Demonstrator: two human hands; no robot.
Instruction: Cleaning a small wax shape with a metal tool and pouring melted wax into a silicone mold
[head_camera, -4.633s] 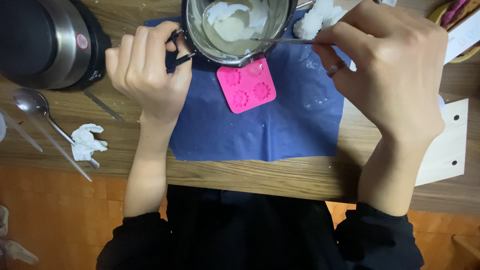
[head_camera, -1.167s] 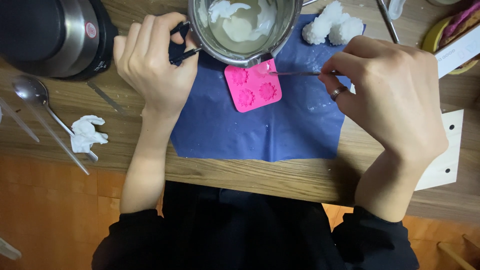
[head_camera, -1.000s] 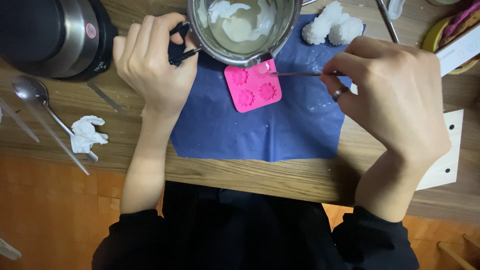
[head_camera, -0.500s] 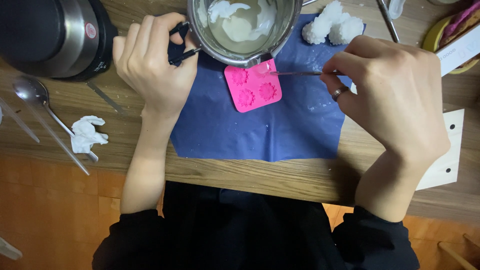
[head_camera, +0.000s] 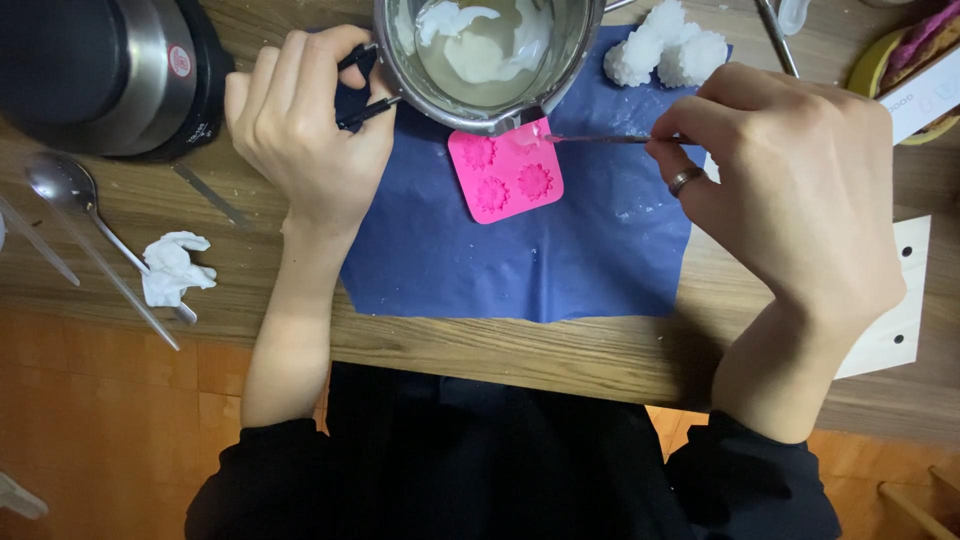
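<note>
Left hand (head_camera: 300, 120) is clamped tight on the pot (head_camera: 485, 55) handle, tipping it over the pink mold (head_camera: 505, 178). Right hand (head_camera: 790, 190) pinches a stick (head_camera: 600, 139) beside the spout. Mold cavities look mostly unfilled, so pouring's barely started.

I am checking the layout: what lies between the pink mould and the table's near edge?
Head view: only the blue mat lies between the pink mould and the table edge.

1. Warm, even indoor light falls from above; the wooden surface (head_camera: 600, 350) is bright.
2. Soft shadows sit beneath each hand.
3. Glare streaks the steel pot (head_camera: 490, 60) (mild).
4. Focus is sharp, edges slightly bowed.
</note>
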